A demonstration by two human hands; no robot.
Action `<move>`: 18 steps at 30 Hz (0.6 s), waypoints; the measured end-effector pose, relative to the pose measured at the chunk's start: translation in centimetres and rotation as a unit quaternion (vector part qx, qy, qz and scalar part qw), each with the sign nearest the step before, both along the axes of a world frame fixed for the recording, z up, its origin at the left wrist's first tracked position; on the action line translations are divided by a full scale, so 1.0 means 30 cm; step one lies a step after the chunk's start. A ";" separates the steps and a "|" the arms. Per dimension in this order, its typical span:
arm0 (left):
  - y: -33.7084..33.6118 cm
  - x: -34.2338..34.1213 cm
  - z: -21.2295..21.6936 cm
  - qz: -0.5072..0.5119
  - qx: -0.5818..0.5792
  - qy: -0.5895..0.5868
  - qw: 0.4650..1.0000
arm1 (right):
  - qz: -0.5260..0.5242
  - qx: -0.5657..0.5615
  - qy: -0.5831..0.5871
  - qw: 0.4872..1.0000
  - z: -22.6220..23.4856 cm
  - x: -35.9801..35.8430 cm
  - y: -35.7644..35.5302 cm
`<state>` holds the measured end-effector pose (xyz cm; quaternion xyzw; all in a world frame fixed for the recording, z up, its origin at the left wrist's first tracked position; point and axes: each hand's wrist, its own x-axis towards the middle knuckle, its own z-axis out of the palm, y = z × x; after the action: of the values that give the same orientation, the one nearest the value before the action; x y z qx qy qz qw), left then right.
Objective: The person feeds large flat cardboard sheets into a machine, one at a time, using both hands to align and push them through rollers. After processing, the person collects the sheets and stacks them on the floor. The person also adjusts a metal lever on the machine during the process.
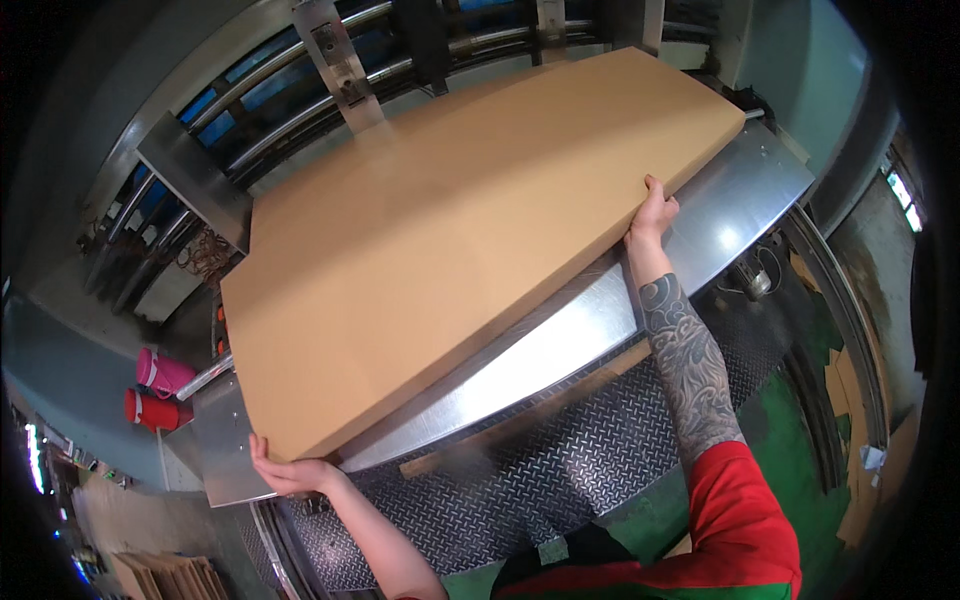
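Note:
A thick stack of large brown cardboard sheets (450, 240) lies tilted across a shiny steel machine table (740, 200). My left hand (285, 472) grips the stack's near left corner, fingers wrapped under its edge. My right hand (653, 212) presses against the stack's right edge near its far corner, thumb on top. The far end of the stack reaches toward metal guide plates (340, 60) and rollers of the machine.
A diamond-plate step (520, 480) runs below the steel table, with a wooden strip (520, 415) lying on it. Pink and red jugs (160, 385) stand at the left. Flat cardboard piles (165, 575) sit at lower left, green floor (800, 440) at right.

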<state>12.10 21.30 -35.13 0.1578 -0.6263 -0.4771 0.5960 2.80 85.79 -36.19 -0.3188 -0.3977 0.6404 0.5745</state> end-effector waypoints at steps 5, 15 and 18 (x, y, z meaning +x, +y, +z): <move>0.000 -0.282 0.167 0.043 -0.024 -0.068 0.996 | -0.119 0.036 -0.090 0.988 0.124 -0.150 0.006; -0.109 -0.975 0.248 0.066 -0.060 -0.095 0.991 | -0.146 0.066 -0.177 0.971 0.299 -0.672 -0.036; -0.126 -1.201 0.249 0.104 -0.078 -0.075 0.989 | -0.136 0.032 -0.195 0.971 0.312 -0.767 -0.074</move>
<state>-23.93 17.52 -27.65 0.2097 -0.6848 -0.3491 0.6043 -20.21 83.58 -26.82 -0.4702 -0.4754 0.4685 0.5774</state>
